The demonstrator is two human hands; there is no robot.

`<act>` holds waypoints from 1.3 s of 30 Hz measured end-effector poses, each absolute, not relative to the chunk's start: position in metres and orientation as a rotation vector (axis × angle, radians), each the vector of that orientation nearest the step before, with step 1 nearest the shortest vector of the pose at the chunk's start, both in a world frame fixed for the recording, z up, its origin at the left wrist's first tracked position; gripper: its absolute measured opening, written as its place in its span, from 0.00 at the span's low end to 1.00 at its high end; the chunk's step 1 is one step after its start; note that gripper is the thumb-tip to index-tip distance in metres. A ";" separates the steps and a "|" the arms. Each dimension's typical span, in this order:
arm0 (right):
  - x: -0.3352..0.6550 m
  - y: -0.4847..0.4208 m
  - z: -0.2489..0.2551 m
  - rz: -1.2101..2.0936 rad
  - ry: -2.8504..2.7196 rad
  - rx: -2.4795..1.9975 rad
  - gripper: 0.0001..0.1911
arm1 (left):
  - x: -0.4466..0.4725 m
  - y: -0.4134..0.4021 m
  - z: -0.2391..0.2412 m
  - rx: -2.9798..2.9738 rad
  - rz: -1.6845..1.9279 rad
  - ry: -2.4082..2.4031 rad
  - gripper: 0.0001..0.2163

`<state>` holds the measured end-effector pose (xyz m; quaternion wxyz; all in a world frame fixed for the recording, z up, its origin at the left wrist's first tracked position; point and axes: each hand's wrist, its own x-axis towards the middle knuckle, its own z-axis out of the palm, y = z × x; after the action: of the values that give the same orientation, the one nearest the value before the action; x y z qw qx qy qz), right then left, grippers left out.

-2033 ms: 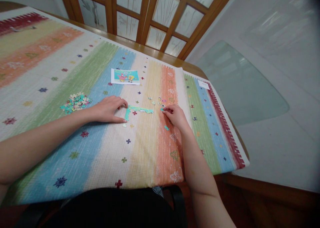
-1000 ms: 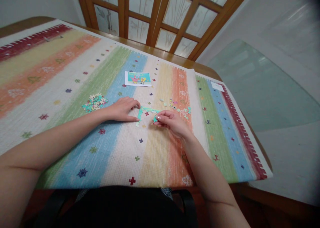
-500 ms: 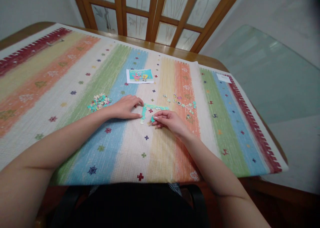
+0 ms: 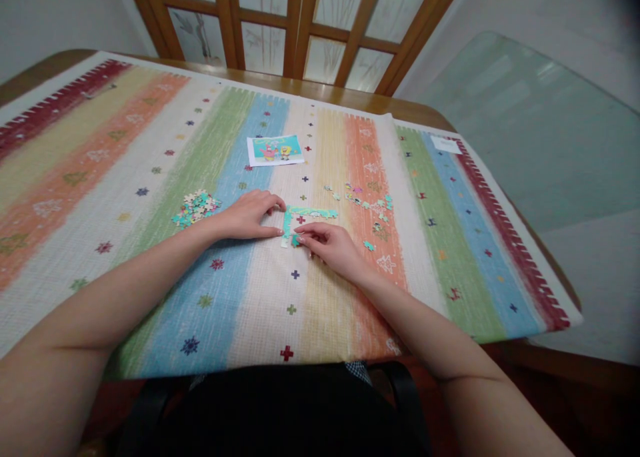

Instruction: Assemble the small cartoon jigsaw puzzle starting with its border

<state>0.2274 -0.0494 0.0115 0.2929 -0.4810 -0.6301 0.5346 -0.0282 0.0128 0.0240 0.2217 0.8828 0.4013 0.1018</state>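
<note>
A partly joined jigsaw puzzle (image 4: 313,213) lies on the striped cloth, forming a corner with a top strip and a left strip. At its left side is my left hand (image 4: 250,215), with thumb and fingertips apart, touching the strip's outer edge. My right hand (image 4: 330,247) pinches a teal puzzle piece (image 4: 295,241) between thumb and fingers, close against the lower part of the left strip. Whether that piece is joined to the strip, I cannot tell. Left of my left hand sits a heap of loose puzzle pieces (image 4: 197,207).
Several loose pieces (image 4: 385,203) are scattered at the right, and a single teal piece (image 4: 369,245) lies nearer my right wrist. Beyond the puzzle is a cartoon picture card (image 4: 275,151). A white slip of paper (image 4: 446,145) lies at the far right of the tablecloth (image 4: 265,297).
My right hand has moved left with the teal piece, up to the left strip. My left hand stays at the puzzle's edge. The camera view has shifted slightly.
</note>
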 end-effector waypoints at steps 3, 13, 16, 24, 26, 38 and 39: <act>0.226 -0.049 0.011 1.281 -1.800 -1.267 0.09 | -0.028 0.013 0.025 2.439 0.267 1.111 0.24; 0.227 -0.047 0.010 1.105 -1.930 -1.260 0.08 | -0.028 0.013 0.027 2.417 0.262 1.116 0.26; 0.227 -0.047 0.010 1.122 -1.921 -1.263 0.08 | -0.030 0.014 0.026 2.429 0.255 1.081 0.31; 0.228 -0.044 0.008 1.148 -1.911 -1.251 0.08 | -0.024 0.003 0.027 2.573 0.202 1.131 0.38; 0.228 -0.044 0.008 1.156 -1.910 -1.254 0.08 | -0.023 0.000 0.027 2.587 0.223 1.148 0.38; 0.231 -0.045 0.013 1.320 -1.838 -1.269 0.05 | -0.017 0.001 0.024 2.585 0.287 0.774 0.21; 0.232 -0.045 0.014 1.372 -1.813 -1.271 0.07 | -0.018 0.002 0.023 2.574 0.294 0.767 0.21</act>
<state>0.2318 -0.0454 0.0139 0.2651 -0.4703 -0.6712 0.5080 -0.0175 0.0017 0.0233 0.2182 0.9297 0.2770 0.1060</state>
